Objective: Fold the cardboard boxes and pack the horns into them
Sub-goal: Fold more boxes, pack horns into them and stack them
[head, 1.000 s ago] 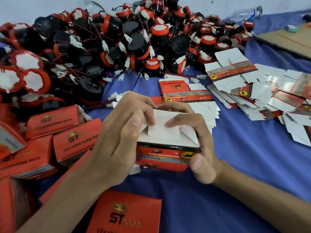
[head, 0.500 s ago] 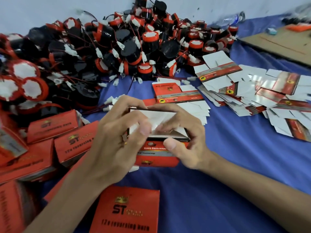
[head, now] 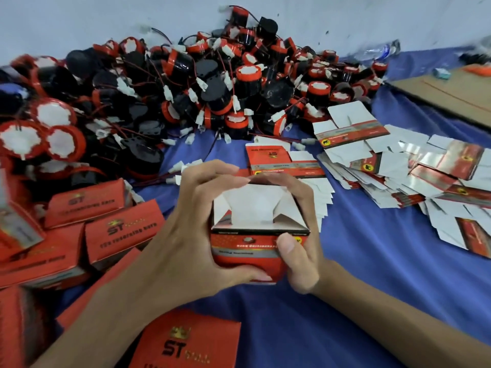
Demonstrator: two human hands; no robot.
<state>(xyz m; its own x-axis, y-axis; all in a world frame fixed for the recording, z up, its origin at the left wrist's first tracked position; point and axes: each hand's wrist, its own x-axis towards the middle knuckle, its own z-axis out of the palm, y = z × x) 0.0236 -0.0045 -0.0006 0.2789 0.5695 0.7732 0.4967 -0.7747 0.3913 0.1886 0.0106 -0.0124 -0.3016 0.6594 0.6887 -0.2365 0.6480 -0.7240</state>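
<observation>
1. Red cardboard box [head: 252,248], white flaps open on top, gripped by left hand [head: 186,235] and right hand [head: 300,235].
2. Heap of horns [head: 199,83] behind the box.
3. Flat box blanks [head: 398,168] right of it.
4. Folded boxes [head: 106,229] left of it, on blue cloth [head: 372,274].

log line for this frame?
step: folding box flaps | left hand: holds box | right hand: holds box | horns: piled behind

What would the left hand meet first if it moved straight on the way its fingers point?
Probably the right hand: the left hand fingers reach rightward over the box, towards the right fingertips. Depth is unclear.
</observation>
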